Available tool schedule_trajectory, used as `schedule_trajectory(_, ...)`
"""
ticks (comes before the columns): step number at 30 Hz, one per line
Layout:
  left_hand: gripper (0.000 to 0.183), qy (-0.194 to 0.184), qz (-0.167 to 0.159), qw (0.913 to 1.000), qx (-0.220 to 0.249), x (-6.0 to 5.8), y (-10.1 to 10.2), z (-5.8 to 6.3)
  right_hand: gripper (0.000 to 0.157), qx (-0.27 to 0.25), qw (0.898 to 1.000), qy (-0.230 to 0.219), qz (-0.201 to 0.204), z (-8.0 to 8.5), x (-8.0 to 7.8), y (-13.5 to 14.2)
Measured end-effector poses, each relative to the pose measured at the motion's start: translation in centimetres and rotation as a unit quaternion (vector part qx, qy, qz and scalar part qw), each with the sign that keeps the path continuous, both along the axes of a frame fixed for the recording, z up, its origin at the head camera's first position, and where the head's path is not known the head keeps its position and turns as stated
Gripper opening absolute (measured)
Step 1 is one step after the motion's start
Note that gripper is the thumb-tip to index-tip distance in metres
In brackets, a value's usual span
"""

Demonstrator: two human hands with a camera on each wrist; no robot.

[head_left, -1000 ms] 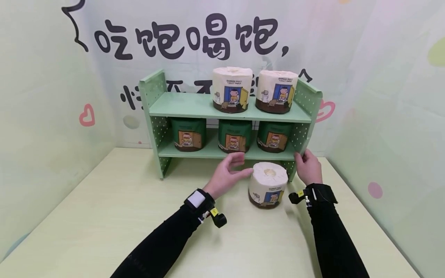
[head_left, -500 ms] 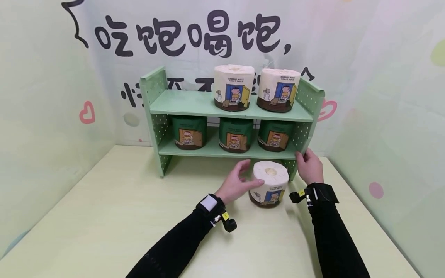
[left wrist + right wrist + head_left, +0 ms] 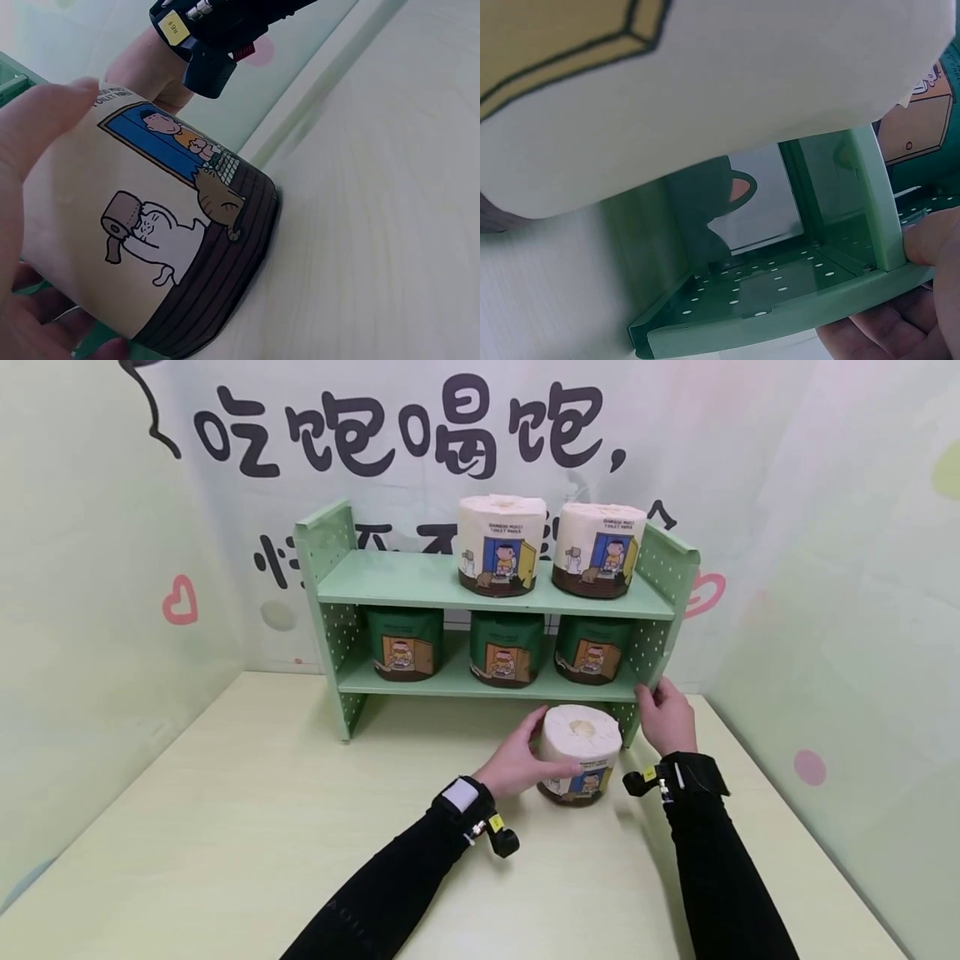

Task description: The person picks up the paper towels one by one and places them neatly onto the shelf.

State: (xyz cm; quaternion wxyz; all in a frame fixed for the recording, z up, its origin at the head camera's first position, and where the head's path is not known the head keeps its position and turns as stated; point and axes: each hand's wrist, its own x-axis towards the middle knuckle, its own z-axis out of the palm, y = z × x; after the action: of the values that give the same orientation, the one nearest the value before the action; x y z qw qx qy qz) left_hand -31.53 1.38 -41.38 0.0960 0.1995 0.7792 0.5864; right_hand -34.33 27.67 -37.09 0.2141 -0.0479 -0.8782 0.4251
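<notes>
A cream toilet paper roll with a brown base (image 3: 577, 739) stands on the table in front of the shelf's right end. My left hand (image 3: 521, 762) is around it, thumb across the printed front and fingers reaching behind; in the left wrist view those fingers curl along the roll's far side (image 3: 127, 225). My right hand (image 3: 667, 718) grips the front edge of the green shelf's right side panel (image 3: 660, 639). In the right wrist view its thumb lies inside the panel and its fingers outside. The cream roll fills the upper part of that view.
Two cream rolls (image 3: 501, 545) stand on the green shelf's upper board (image 3: 390, 578), toward the right. Three green rolls (image 3: 406, 643) stand on its lower board (image 3: 450, 687). A pale wood table (image 3: 225, 827) lies below, with printed cloth walls (image 3: 817, 610) behind and beside it.
My left hand has moved right to the cream roll on the table and closed around it. My right hand has stayed on the shelf's side panel.
</notes>
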Motion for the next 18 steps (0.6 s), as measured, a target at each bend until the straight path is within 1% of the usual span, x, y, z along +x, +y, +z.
schedule_trajectory(5, 0.111, 0.005, -0.007, 0.9998, 0.017, 0.03, -0.03, 0.12, 0.045, 0.008, 1.000, 0.005, 0.000, -0.02, -0.11, 0.04)
schedule_trajectory(10, 0.108, 0.004, -0.011, 0.9998, 0.019, 0.04, 0.11, 0.02, 0.045, 0.005, 1.000, 0.004, 0.003, -0.19, -0.11, 0.16)
schedule_trajectory(18, 0.112, 0.002, -0.011, 0.9999, 0.010, -0.14, 0.06, -0.17, 0.046, 0.006, 1.000, 0.004, 0.001, -0.18, -0.07, 0.12)
